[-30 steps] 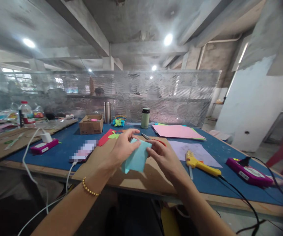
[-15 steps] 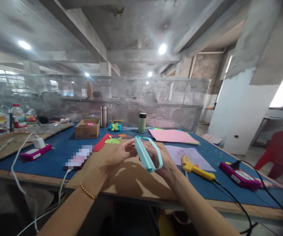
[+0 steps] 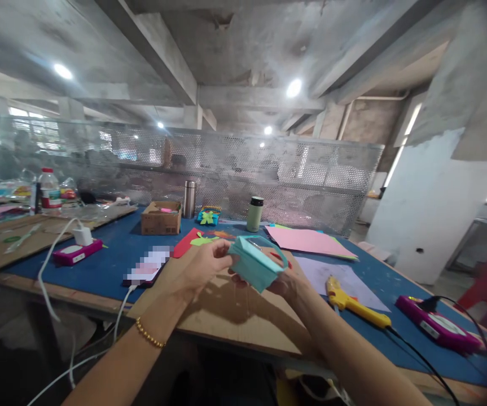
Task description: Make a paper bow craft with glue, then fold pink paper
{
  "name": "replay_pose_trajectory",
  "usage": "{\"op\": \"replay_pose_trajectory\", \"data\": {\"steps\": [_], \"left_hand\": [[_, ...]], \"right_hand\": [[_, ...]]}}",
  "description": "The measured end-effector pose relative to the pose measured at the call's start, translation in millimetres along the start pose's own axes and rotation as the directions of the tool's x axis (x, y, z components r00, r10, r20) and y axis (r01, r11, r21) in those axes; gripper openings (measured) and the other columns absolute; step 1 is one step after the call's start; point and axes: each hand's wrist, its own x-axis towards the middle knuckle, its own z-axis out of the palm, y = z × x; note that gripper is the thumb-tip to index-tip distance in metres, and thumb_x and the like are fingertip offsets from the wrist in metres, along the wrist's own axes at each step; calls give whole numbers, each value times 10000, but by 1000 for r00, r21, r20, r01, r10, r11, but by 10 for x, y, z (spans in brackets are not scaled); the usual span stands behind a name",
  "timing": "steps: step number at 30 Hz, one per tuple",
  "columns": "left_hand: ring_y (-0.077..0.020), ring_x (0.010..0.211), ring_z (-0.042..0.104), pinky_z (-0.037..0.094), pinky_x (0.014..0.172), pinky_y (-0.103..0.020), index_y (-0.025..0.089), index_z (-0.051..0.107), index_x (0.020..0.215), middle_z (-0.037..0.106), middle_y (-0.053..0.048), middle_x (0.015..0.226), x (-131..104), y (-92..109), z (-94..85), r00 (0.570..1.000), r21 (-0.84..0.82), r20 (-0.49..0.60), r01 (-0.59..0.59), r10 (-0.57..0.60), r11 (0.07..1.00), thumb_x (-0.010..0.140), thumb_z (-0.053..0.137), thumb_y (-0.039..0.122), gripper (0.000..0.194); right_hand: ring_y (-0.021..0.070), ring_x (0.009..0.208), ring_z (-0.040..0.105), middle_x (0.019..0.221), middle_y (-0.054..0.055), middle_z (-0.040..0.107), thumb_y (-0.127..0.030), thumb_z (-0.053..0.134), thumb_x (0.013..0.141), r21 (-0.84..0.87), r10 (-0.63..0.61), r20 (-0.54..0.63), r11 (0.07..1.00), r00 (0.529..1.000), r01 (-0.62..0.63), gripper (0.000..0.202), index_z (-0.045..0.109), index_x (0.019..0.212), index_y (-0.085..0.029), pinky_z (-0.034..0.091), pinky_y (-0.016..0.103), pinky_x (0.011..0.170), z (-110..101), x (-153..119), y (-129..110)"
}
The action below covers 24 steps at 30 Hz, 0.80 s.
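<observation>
Between my hands, above a sheet of brown cardboard (image 3: 243,316), is a small light-blue paper basket (image 3: 257,264) with a strip handle (image 3: 277,248). My left hand (image 3: 213,260) pinches its left end between thumb and fingers. At the right end, my right hand (image 3: 288,282) grips it from beneath and behind, its fingers partly hidden by the basket. One flat side of the basket faces me, tilted. Beyond my left hand lie a red paper piece (image 3: 184,243) and a green paper cut-out (image 3: 203,241).
To the right lie a yellow glue gun (image 3: 359,307), a purple power strip (image 3: 438,327), lilac paper (image 3: 365,285) and pink sheets (image 3: 311,241). On the left are a phone (image 3: 148,268) and another power strip (image 3: 78,252). Behind stand a cardboard box (image 3: 161,220), a steel flask (image 3: 189,200) and a green bottle (image 3: 255,215).
The basket has turned from nearly edge-on, so its broad side now faces me. Both hands have shifted their hold slightly. The view has swung a little to the left.
</observation>
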Motion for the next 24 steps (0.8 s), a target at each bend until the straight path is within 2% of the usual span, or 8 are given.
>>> {"op": "replay_pose_trajectory", "data": {"steps": [2,4,6,9,12,15,18,24], "left_hand": [[-163,864,634,521,765,-290,147,668,947,682,-52,940,15,-14,-59,997,-60,-75,10,-14,998,771,781,390,320],[-173,862,646,549,741,-314,149,652,969,675,-63,965,60,-12,-110,994,-152,-76,64,-76,986,758,791,397,354],[-184,851,662,575,732,-345,150,636,977,667,-76,983,154,-10,-140,991,-213,-55,111,-125,971,746,805,393,375],[-183,810,671,600,715,-375,147,615,946,655,-71,963,385,-31,-120,987,-192,-71,130,-146,973,747,810,357,349],[-175,763,659,617,664,-396,139,598,903,644,-58,928,636,-85,-33,980,-105,-117,149,-161,983,761,794,277,278],[-171,731,660,622,631,-387,138,594,900,643,-51,891,783,-171,72,975,-87,-115,183,-192,979,781,772,237,236],[-165,693,664,618,590,-348,141,605,912,650,-47,856,800,-295,155,967,-129,-66,236,-246,963,796,755,255,221],[-152,638,642,607,550,-313,132,631,869,654,-49,782,724,-523,227,939,-244,-79,307,-334,920,776,749,304,229]], "right_hand": [[241,791,700,819,83,744,-568,623,827,119,141,80,982,987,-150,412,719,1011,-212,574,395,713,-119,101,50],[214,776,696,839,76,738,-503,685,795,232,261,158,927,952,-293,367,701,993,-195,575,381,743,-299,222,91],[192,760,690,875,87,731,-504,649,835,282,298,167,899,940,-336,369,686,1010,-182,574,366,755,-484,339,96],[183,728,667,879,112,719,-583,550,895,240,260,148,926,954,-290,471,680,1041,-155,566,347,698,-643,463,49],[139,624,591,804,66,697,-581,666,815,180,187,72,964,980,-197,480,695,1005,-141,507,280,594,-615,525,29],[124,636,558,787,17,682,-540,765,713,174,97,-40,981,994,-88,486,710,994,-147,452,247,587,-523,547,102],[126,660,540,754,-5,658,-547,754,704,150,48,-125,988,991,-29,472,718,939,-140,425,244,612,-476,524,218],[146,684,536,736,-6,636,-511,706,736,-100,-2,-96,995,995,-8,397,734,892,-147,402,258,622,-477,421,284]]}}
